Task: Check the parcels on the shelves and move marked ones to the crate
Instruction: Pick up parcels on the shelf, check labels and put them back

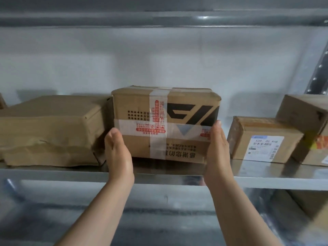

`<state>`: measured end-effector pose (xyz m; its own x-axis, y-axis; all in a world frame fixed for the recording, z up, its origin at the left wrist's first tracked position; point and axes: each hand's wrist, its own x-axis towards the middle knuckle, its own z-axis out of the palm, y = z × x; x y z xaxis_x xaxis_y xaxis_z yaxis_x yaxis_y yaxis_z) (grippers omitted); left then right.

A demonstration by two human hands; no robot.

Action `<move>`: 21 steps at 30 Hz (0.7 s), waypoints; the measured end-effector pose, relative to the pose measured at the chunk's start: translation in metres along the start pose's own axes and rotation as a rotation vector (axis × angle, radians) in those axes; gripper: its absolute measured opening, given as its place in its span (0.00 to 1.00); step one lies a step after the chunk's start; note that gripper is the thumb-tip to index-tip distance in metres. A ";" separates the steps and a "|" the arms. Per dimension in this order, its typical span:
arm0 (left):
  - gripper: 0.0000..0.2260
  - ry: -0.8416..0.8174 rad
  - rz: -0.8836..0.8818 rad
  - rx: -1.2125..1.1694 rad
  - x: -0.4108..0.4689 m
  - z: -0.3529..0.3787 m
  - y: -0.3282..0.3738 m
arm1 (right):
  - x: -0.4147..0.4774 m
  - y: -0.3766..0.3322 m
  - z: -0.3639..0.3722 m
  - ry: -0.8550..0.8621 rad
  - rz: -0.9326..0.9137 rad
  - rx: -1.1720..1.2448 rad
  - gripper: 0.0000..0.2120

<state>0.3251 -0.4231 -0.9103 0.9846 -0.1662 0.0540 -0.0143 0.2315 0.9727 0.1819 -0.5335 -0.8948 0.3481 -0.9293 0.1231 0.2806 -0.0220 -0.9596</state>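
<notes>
Head view: the left hand [118,153], held flat, presses the left end of the box [165,125]; it stands at the front edge of the shelf [266,173], long axis left to right — squarely between the palms; the right hand [217,150] presses its right end likewise. Both equally near — a straight pull outward should free it.

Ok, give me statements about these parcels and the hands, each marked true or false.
The left hand and right hand press opposite sides of the taped brown cardboard box. True.
The small brown cardboard box with a white label stands left of it. False: it stands to its right.
Pale tape with red print crosses the taped box's front. True.
The crumpled plain brown box lies on top of the taped box. False: it lies beside it.
</notes>
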 end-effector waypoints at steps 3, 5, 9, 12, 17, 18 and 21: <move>0.23 -0.055 -0.056 0.051 0.002 -0.009 0.007 | -0.005 -0.009 -0.002 0.009 0.028 -0.024 0.20; 0.26 -0.083 -0.059 0.065 0.003 -0.014 0.012 | -0.007 -0.015 -0.003 0.004 0.024 -0.037 0.20; 0.26 -0.132 -0.070 -0.003 0.002 -0.023 0.024 | -0.014 -0.028 -0.007 -0.027 0.024 -0.027 0.20; 0.21 -0.171 -0.095 -0.050 -0.001 -0.030 0.031 | -0.022 -0.035 -0.011 -0.017 0.007 -0.006 0.20; 0.12 -0.214 -0.049 -0.069 -0.008 -0.045 0.047 | -0.034 -0.049 -0.010 0.013 0.025 0.035 0.17; 0.12 -0.224 -0.035 -0.069 -0.010 -0.047 0.052 | -0.036 -0.052 -0.009 0.013 0.018 0.036 0.17; 0.14 -0.244 -0.024 -0.069 -0.011 -0.053 0.061 | -0.040 -0.059 -0.005 0.006 -0.014 0.025 0.18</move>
<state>0.3224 -0.3564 -0.8633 0.9134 -0.3965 0.0923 0.0287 0.2887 0.9570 0.1471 -0.4972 -0.8440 0.3381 -0.9314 0.1351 0.3082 -0.0261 -0.9510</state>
